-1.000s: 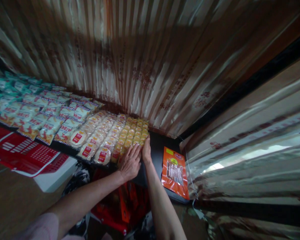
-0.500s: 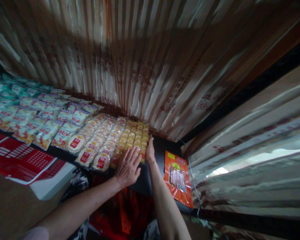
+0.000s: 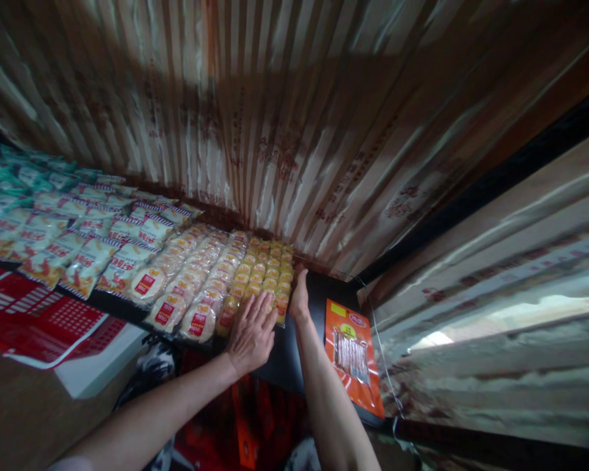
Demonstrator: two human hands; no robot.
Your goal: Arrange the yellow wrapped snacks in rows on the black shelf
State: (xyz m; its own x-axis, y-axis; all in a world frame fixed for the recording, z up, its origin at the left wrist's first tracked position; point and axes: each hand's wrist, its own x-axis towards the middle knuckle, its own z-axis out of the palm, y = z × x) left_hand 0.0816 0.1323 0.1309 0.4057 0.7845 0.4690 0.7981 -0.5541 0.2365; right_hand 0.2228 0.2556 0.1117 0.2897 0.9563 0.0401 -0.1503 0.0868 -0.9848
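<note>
Rows of small yellow snack packs (image 3: 258,271) in clear wrappers lie at the right end of a long display on a black shelf (image 3: 283,356). My left hand (image 3: 252,332) rests flat on the front of these rows, fingers stretched out and lightly spread. Along their right side my right hand (image 3: 300,297) stands on edge, fingers straight, palm turned toward the packs. It seems to touch the outermost row or lie very close to it. Left of the yellow packs run rows of round white rice crackers (image 3: 199,320) with red labels.
White-and-blue snack bags (image 3: 87,261) and green bags (image 3: 32,175) fill the left of the shelf. An orange packet (image 3: 354,356) lies at the right, beside a thin white cord (image 3: 383,363). A red crate (image 3: 39,320) stands front left. Striped curtain-like sheeting (image 3: 285,131) hangs behind.
The right hand has shifted slightly right, and a little more space shows between it and the yellow packs. The left hand stays nearly in place. The view has moved slightly.
</note>
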